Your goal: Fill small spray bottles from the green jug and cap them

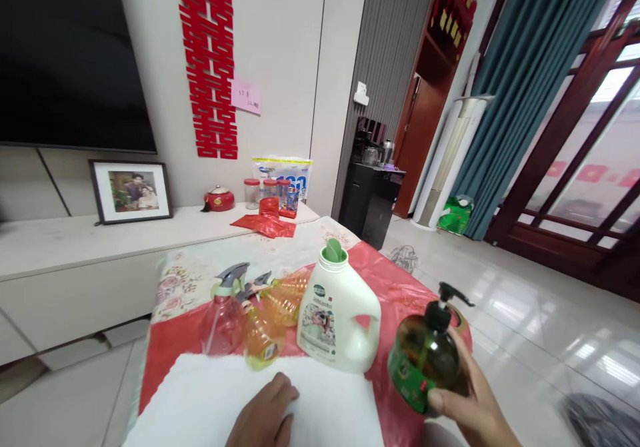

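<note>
On the right, my right hand (467,394) is wrapped round a dark green pump bottle (423,360) with a black pump head and a green label, tilted slightly. My left hand (265,410) rests on a white cloth (200,400), fingers loosely bent and thumb apart, holding nothing. Beyond the cloth stands a pale green detergent jug (340,314) with a handle and a green spout in its open neck. To its left are a pink spray bottle (223,320) and an amber spray bottle (264,334). Another amber bottle (287,297) leans or lies behind them.
Red and flowered covers (385,274) lie over the table. Behind it, a white cabinet (75,240) bears a framed photo (131,192), a red lidded pot (219,199), clear red-lidded jars (252,194) and red plastic wrapping (267,224). Tiled floor (525,320) lies to the right.
</note>
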The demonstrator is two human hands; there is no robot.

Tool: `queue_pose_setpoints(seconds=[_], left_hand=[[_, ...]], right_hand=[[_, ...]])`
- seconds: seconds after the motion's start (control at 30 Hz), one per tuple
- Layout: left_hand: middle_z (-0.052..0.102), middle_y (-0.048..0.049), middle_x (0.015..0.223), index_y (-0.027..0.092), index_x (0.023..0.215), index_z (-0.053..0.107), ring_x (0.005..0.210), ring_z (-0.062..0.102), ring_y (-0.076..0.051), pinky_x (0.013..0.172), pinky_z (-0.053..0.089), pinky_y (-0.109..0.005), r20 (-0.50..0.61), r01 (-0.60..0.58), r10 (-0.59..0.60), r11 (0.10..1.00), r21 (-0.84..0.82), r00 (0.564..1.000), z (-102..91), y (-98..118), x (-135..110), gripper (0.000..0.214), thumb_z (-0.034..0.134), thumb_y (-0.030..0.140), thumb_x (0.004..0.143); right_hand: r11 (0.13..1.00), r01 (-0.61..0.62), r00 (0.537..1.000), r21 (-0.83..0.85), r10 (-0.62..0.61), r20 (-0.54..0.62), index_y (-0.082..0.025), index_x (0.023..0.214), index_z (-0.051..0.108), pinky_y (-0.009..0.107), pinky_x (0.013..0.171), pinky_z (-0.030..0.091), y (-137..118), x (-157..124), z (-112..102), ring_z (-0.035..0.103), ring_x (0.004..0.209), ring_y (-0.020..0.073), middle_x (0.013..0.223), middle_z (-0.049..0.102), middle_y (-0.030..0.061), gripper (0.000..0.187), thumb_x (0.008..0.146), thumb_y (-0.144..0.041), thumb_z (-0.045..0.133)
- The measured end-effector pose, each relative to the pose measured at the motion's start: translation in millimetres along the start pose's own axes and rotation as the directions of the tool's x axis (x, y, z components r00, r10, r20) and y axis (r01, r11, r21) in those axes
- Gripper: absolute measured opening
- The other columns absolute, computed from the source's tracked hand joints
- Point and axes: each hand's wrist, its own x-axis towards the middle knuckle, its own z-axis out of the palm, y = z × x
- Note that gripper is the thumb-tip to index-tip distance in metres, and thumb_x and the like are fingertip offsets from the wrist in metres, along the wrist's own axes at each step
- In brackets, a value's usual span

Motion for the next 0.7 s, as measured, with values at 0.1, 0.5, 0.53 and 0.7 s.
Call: queue_pose_setpoints(seconds=[0.1, 0.5, 0.53, 0.7], left_hand=[[0.075, -0.0061, 0.101, 0.026, 0.100, 0.069, 0.090, 0.073, -0.023, 0.081, 0.059, -0.031, 0.143, 0.131, -0.125, 0.991, -0.033, 0.982, -23.6, 21.5, 7.9, 0.028, 0.055, 0.014, 0.079], [0.069, -0.0076, 0.127, 0.025, 0.121, 0.068, 0.119, 0.062, -0.027, 0.103, 0.045, -0.038, 0.351, 0.441, -0.279, 0.404, -0.802, 0.894, -116.3, 108.7, 70.7, 0.038, 0.063, 0.036, 0.086], [0.071, -0.0080, 0.124, 0.024, 0.121, 0.069, 0.117, 0.063, -0.027, 0.102, 0.046, -0.037, 0.385, 0.437, -0.213, 0.335, -0.835, 0.898, -119.2, 110.3, 73.6, 0.039, 0.065, 0.035, 0.084], [0.074, -0.0091, 0.111, 0.019, 0.117, 0.071, 0.103, 0.067, -0.024, 0.087, 0.047, -0.031, 0.429, 0.426, -0.018, 0.168, -0.889, 0.903, -122.7, 110.1, 79.8, 0.040, 0.072, 0.033, 0.079]], right_hand=[[0.987, -0.090, 0.992, 0.134, 0.076, 0.102, -0.031, 0.155, 0.020, 0.048, 0.109, 0.043, 16.1, -29.5, 27.7, 0.051, 0.132, 0.0365, 0.143, 0.056, 0.0093, 0.122, 0.054, -0.038, 0.087], [0.948, -0.305, 0.849, 0.089, 0.229, 0.476, -0.029, 0.153, 0.035, 0.050, 0.116, 0.031, 37.3, -46.1, 90.0, 0.038, 0.142, 0.0375, 0.146, 0.052, 0.0081, 0.114, 0.052, -0.042, 0.086], [0.949, -0.304, 0.842, 0.077, 0.230, 0.489, -0.029, 0.152, 0.036, 0.050, 0.117, 0.029, 36.8, -45.5, 93.7, 0.036, 0.143, 0.0371, 0.147, 0.051, 0.0074, 0.114, 0.051, -0.041, 0.087], [0.924, -0.341, 0.833, 0.174, 0.210, 0.512, -0.029, 0.141, 0.052, 0.046, 0.121, 0.021, 37.3, -44.9, 110.5, 0.030, 0.146, 0.0354, 0.147, 0.051, 0.0040, 0.107, 0.042, -0.034, 0.092]])
